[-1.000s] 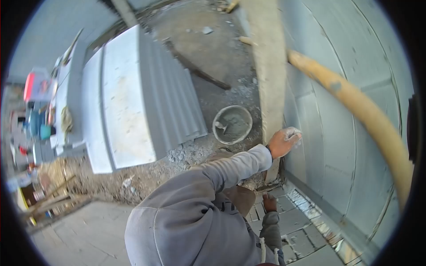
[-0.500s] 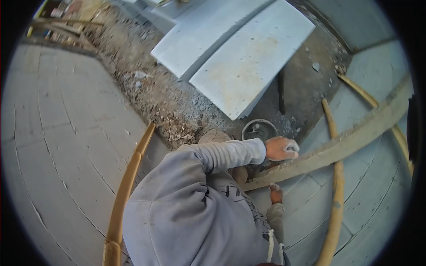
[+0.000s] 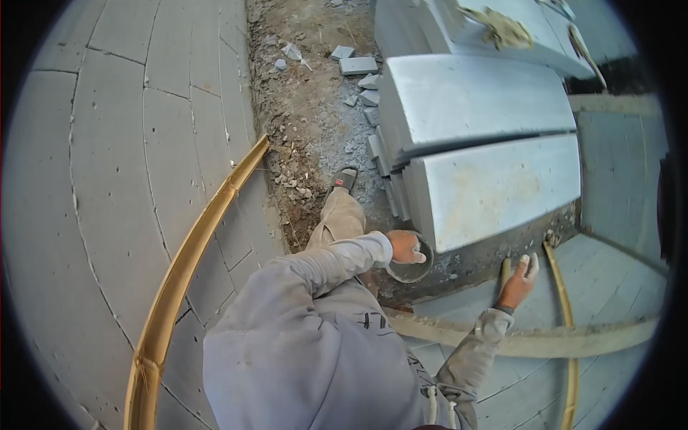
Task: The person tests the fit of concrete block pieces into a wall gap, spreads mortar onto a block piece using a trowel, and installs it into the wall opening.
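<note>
My left hand (image 3: pixel 406 247) is over the near left part of a round mortar bucket (image 3: pixel 414 272), its fingers curled. Whether it grips the rim or something else is hidden. My right hand (image 3: pixel 516 284) is raised to the right of the bucket, pale dust on its fingertips. Its fingers are stretched up and hold nothing that I can see. Beyond the bucket lie two large pale blocks (image 3: pixel 502 190), side by side in a stack.
A wooden plank (image 3: pixel 530 342) crosses at lower right, with a bamboo pole (image 3: pixel 559 287) behind it. Another curved pole (image 3: pixel 183 265) leans on the left block wall (image 3: pixel 107 179). Rubble (image 3: pixel 301 136) covers the ground; a glove (image 3: pixel 502 27) lies on the rear blocks.
The view has turned, with the blocks now further right. My left hand has moved from above the plank to the bucket. My right hand has come up from beside my body and opened.
</note>
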{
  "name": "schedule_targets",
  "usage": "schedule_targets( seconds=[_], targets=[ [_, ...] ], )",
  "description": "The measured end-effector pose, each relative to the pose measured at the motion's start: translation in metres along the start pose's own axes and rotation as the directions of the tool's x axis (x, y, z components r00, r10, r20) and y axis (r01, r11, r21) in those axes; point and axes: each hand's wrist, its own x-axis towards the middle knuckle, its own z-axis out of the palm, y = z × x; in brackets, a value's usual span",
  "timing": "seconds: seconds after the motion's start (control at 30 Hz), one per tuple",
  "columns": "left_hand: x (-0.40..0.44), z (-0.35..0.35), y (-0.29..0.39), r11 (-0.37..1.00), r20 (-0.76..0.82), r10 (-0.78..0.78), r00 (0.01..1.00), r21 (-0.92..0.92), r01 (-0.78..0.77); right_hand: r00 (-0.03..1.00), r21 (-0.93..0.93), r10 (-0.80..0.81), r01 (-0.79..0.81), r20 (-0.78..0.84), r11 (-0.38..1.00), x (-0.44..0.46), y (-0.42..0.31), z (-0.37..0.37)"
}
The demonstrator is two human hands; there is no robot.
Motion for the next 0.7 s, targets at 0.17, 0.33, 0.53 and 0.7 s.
schedule_targets(
  seconds=[0.17,0.33,0.53,0.7],
  targets=[
    [0.037,-0.062,-0.059,0.992,-0.155,0.069,0.985,-0.095,-0.084,0.996,-0.157,-0.079,0.086,0.046,0.984,0.064,-0.086,0.059],
    [0.038,-0.157,-0.147,0.972,-0.197,-0.076,0.977,-0.233,0.029,0.878,-0.174,-0.431,0.467,0.208,0.867,0.103,-0.198,0.165],
    [0.002,-0.218,-0.243,0.809,-0.488,-0.455,0.745,-0.576,0.117,0.731,-0.287,-0.49,0.655,0.475,0.699,0.101,-0.246,0.273],
    [-0.012,-0.222,-0.275,0.71,-0.487,-0.606,0.629,-0.688,0.151,0.751,-0.349,-0.407,0.622,0.521,0.701,0.1,-0.254,0.275]
  ],
)
